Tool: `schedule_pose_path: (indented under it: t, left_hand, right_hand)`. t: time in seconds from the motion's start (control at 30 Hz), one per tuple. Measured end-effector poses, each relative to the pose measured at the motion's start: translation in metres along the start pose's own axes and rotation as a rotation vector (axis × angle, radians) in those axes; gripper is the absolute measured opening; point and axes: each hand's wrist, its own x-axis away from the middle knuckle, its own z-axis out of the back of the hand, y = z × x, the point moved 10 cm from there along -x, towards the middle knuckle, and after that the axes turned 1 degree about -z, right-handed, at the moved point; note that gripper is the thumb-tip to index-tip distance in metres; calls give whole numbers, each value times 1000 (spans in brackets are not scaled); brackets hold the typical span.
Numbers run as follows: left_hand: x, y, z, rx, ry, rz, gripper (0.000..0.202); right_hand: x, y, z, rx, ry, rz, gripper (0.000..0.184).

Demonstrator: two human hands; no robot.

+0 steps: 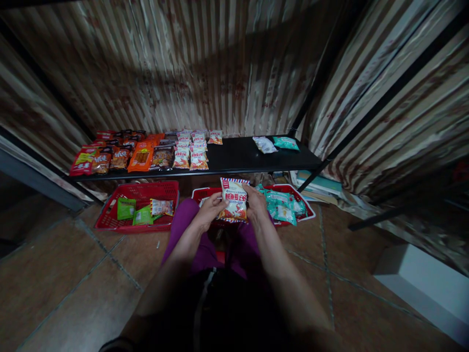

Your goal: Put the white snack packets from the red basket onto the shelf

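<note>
Now snack packet (235,200) sits just below frame centre, front showing: cream bag, red lettering, striped crimped top edge, orange-brown picture low down. Left hand (211,212) curled on its left edge, right hand (257,201) on right edge, both part-closed, holding it between them. Small print too blurred to read. Behind, middle basket (312,214) mostly blocked by packet, hands, purple knees (183,219). Forearms fade into dark, bottom of frame; white box (428,286) cut off, lower right.

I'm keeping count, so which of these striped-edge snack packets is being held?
The white packet between the left hand and the right hand, printed front facing the camera. No hand touches the similar ones on the black shelf.
</note>
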Motion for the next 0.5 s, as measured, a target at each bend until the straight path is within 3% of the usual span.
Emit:
schedule_pose_path:
  t: [0.27, 0.5]
  left_hand:
    - [-1, -3, 9, -38, 83, -69, 57]
    - [0, -4, 11, -83, 59, -97, 59]
  right_hand:
    - [-6, 5, -5, 34, 22, -65, 15]
    - [-10, 13, -5, 61, 53, -149, 13]
